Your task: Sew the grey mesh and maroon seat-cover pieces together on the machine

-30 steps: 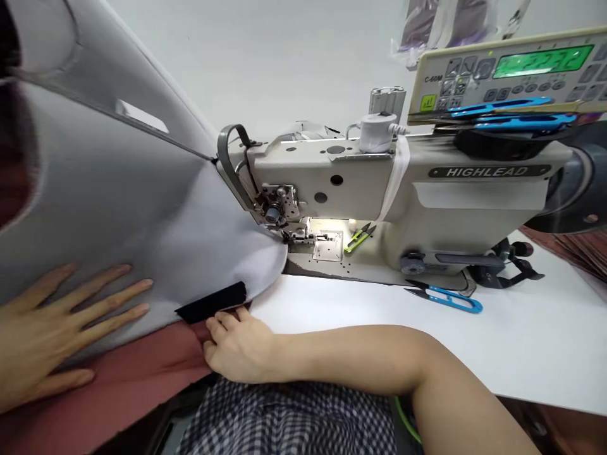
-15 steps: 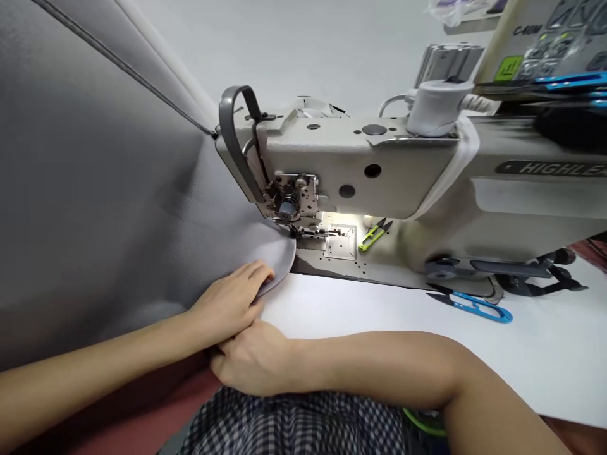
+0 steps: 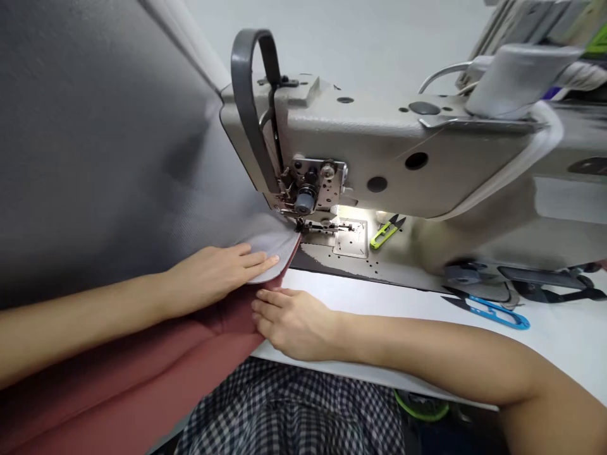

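Grey fabric rises along the left and runs to a point under the presser foot of the sewing machine. My left hand lies flat on this fabric near its edge, fingers stretched out. Beneath the grey layer is red fabric, whose edge shows along the grey one up to the foot. My right hand grips the red fabric close to the table's front, fingers together and thumb hidden.
Yellow-green thread snips rest on the machine bed, right of the needle plate. Blue thread snips lie on the white table. A white tape roll sits on the machine arm. Below the table edge is a green-rimmed container.
My hands have come apart. The left now lies flat on the grey fabric, while the right has moved up and right with the red fabric, which shows more. The view has shifted.
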{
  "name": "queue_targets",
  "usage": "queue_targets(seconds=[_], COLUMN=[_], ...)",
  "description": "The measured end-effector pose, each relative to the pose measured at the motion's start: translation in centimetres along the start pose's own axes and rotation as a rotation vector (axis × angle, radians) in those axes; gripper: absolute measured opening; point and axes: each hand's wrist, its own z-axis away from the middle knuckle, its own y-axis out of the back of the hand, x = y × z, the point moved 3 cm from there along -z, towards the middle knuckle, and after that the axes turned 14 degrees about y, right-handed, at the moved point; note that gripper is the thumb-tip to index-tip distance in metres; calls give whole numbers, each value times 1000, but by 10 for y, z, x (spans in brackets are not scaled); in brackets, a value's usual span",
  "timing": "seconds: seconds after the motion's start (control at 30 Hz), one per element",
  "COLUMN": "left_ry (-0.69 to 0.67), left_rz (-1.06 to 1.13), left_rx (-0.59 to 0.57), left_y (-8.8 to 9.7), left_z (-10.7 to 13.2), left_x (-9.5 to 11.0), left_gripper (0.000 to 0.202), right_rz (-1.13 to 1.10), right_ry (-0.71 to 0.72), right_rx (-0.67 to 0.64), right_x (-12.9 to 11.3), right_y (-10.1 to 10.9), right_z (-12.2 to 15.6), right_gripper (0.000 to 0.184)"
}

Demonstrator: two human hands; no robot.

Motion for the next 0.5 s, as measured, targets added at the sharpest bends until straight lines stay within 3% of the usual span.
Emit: queue_targets(seconds=[0.13,0.37,0.5], left_ry=[13,128,53], left_rz=[-88,128,420], left_rx=[45,142,268], left_y=[-13,-20,-13], left_z=[2,7,7], left_x=[-5,7,4], left_gripper=[59,49,42], right_rz=[47,37,66], right_ry=[29,-9,-56], right_rx=[24,51,109], right_x=[-3,-5,-7], right_y=[2,0,-3], right_z=[23,13,4], right_gripper=[37,34,30])
